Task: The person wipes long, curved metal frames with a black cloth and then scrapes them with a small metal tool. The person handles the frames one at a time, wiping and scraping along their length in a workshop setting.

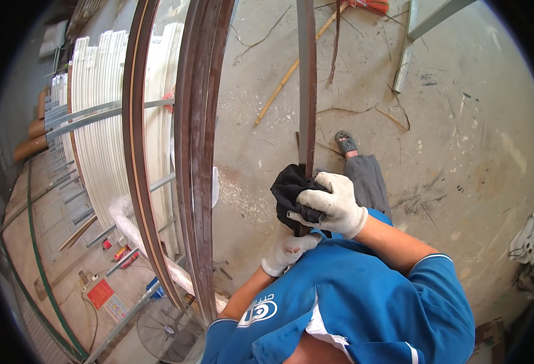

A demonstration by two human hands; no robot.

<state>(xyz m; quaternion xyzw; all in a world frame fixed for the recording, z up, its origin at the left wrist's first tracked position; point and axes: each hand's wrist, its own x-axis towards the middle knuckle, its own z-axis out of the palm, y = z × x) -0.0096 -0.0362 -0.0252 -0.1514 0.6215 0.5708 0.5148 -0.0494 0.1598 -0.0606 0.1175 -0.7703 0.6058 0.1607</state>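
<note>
A long, narrow brown strip [307, 91] runs from the top of the view down to my chest, its near end hidden by my hands. My right hand [338, 209], in a white knitted glove, is closed on a bunched black cloth [290, 189], pressing it around the strip. Closer to my body, my left hand [286, 252], in a smudged white glove, is closed around the strip just below the cloth. Some of its fingers are hidden behind the strip.
Brown profiles [197, 145] stretch along my left on a metal rack [91, 116], with white profiles [100, 115] beyond. A standing fan [169, 330] is at lower left. A broom [285, 82] and a metal bar [404, 64] lie on the concrete floor ahead.
</note>
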